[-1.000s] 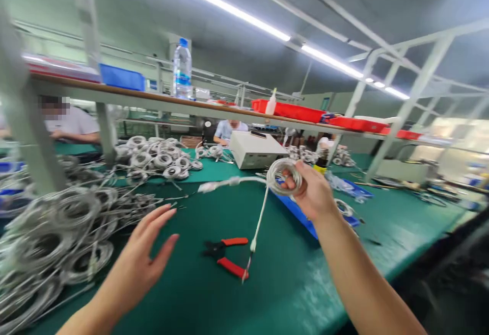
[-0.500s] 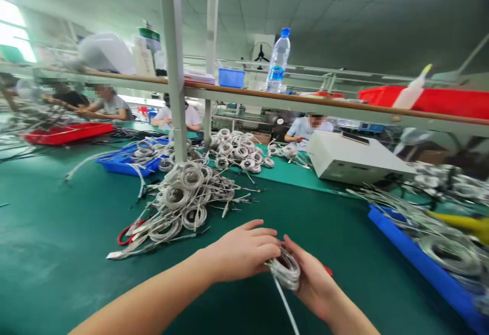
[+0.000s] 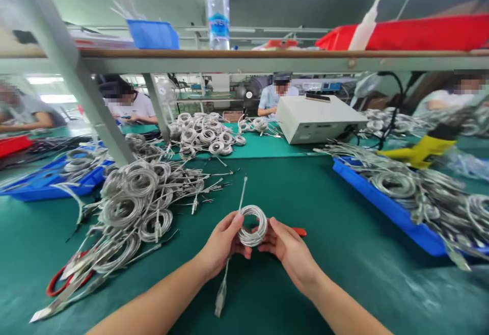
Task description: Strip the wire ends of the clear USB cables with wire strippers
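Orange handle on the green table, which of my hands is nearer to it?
Right. Your right hand is just beside the orange handle; your left hand is farther left, holding the left side of the cable coil.

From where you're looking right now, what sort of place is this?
Probably a cable assembly workshop: the left hand holds a coiled cable, more coils lie piled on the green bench, and other people are visible beyond the shelf.
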Tool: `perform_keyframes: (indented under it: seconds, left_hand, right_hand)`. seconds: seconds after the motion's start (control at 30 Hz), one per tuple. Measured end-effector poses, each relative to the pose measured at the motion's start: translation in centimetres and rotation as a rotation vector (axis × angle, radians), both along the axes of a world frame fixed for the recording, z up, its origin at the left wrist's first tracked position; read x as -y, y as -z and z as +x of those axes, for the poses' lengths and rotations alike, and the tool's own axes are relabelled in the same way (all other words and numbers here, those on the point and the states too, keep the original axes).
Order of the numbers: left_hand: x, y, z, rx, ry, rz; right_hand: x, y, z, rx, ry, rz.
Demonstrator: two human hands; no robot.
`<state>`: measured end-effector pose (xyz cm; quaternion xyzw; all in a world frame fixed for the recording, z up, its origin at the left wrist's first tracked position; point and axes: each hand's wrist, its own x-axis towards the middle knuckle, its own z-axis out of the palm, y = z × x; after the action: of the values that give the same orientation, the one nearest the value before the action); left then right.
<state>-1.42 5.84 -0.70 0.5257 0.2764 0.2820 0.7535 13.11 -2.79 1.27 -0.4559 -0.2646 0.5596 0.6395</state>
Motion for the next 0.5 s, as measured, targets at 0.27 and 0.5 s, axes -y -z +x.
perform_keyframes:
  seconds: [0.27, 0.5]
  left_hand:
    - [-0.4, 1.8, 0.0, -0.028, -0.066, 0.053]
    - [-0.3, 2.0, -0.1, -0.127, -0.112, 0.209]
  right_hand:
    - [-0.5, 1.5, 0.5, 0.267, -0.067, -0.121]
    - [-0.6, 2.3, 0.5, 0.357, -0.094, -0.052]
